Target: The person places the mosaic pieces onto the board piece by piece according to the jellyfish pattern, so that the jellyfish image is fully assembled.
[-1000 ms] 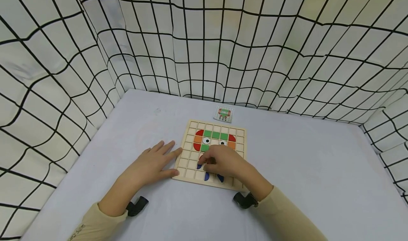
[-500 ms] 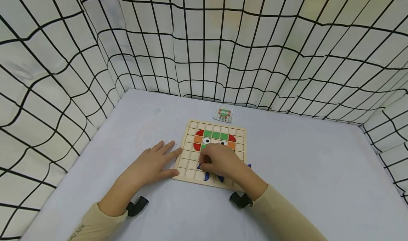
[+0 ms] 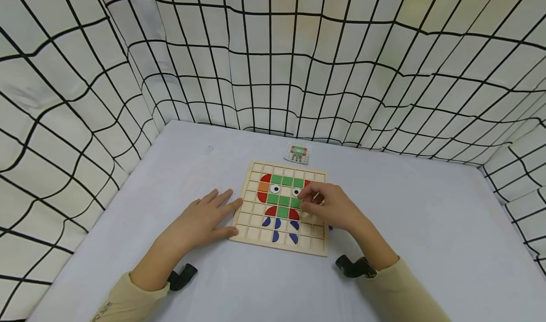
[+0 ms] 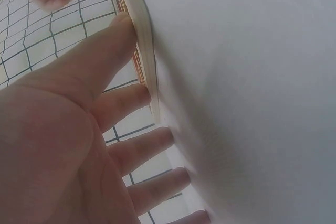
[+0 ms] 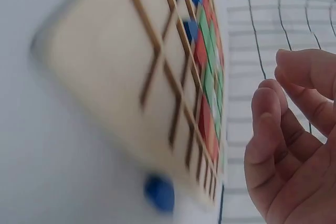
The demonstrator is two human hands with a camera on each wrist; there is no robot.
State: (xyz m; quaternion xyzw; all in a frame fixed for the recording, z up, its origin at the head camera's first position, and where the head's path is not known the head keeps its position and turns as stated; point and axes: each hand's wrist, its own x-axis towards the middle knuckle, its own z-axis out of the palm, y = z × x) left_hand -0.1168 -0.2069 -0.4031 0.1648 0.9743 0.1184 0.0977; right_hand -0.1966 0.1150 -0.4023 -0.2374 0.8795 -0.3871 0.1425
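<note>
A square wooden grid board [image 3: 313, 244] lies on the white table, bearing a figure of flat green, red and orange tiles with two eye tiles. Several blue pieces [image 3: 275, 236] sit in its lower cells. My left hand [image 3: 202, 220] is spread flat at the board's left side, thumb and index fingertip on its edge; the left wrist view shows the thumb [image 4: 123, 30] against the rim. Over the board's right part hovers my right hand [image 3: 334, 206], its fingers loosely bent. The right wrist view shows nothing between those fingers [image 5: 265, 103].
A small card [image 3: 298, 153] printed with a similar figure lies behind the board. One blue piece [image 5: 159, 193] lies on the table just off the board's right edge. Black netting [image 3: 273, 54] over white cloth surrounds the table [image 3: 405, 208] at the back and sides.
My right hand has left a blue piece in the lower left cells and moved right and up, uncovering the figure's lower part. The left hand keeps its place.
</note>
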